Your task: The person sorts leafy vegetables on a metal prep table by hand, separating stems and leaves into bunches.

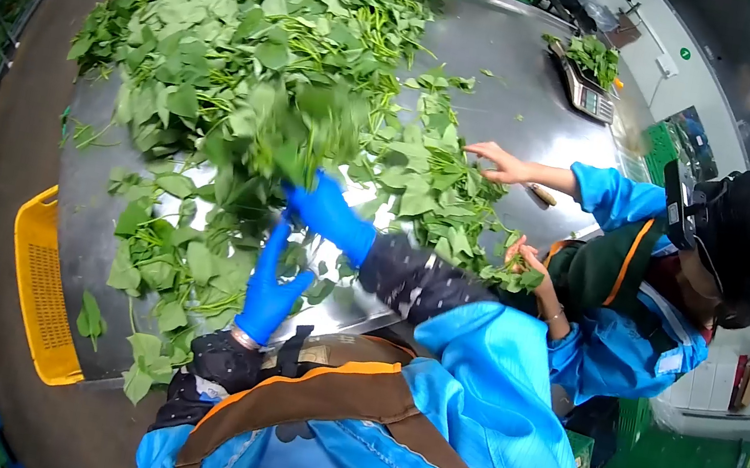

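My right hand (pixel 334 217), in a blue glove, is closed on a bunch of leafy green stems (pixel 305 131). The bunch is smeared by motion and hangs over the front of a large heap of leafy greens (pixel 259 36). Just below it, my left hand (pixel 272 288), also gloved in blue, has its thumb spread away from upright fingers and holds nothing that I can see. Loose leafy stems (pixel 176 265) lie on the metal table beside that hand.
At my right, a co-worker's bare hands (pixel 503 164) touch a row of greens (pixel 430 169). A knife-like wooden handle (pixel 541 194) lies nearby. Greens rest on a scale (pixel 588 96) at the back right. A yellow crate (pixel 43 288) stands at the table's (pixel 88 231) left edge.
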Available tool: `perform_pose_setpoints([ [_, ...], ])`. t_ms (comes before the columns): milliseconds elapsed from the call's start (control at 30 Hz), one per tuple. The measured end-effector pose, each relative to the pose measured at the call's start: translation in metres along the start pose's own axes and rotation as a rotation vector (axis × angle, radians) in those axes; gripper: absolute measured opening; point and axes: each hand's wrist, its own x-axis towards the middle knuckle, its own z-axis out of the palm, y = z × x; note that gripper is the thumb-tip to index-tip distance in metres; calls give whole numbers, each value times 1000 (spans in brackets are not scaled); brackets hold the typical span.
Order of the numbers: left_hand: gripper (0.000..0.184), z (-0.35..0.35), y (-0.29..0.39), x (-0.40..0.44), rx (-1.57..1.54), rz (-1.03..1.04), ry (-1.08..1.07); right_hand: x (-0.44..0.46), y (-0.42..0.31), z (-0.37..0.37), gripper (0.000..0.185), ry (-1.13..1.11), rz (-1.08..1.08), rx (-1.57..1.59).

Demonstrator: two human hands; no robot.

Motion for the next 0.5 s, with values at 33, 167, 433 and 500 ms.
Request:
perform_pose_setpoints([
  [33, 66, 0, -6, 1, -103, -103, 4, 12, -19, -29, 33, 153, -89, -322],
  [167, 47, -12, -48, 1, -260, -368, 74, 113, 5, -158, 33, 324, -164, -586],
  [433, 26, 15, -55, 3, -349, -579, 320, 177, 195, -400, 26, 404, 55, -1117],
  [500, 25, 22, -49, 10, -319, -576, 416, 183, 244, -462, 19, 569, -40, -1220],
])
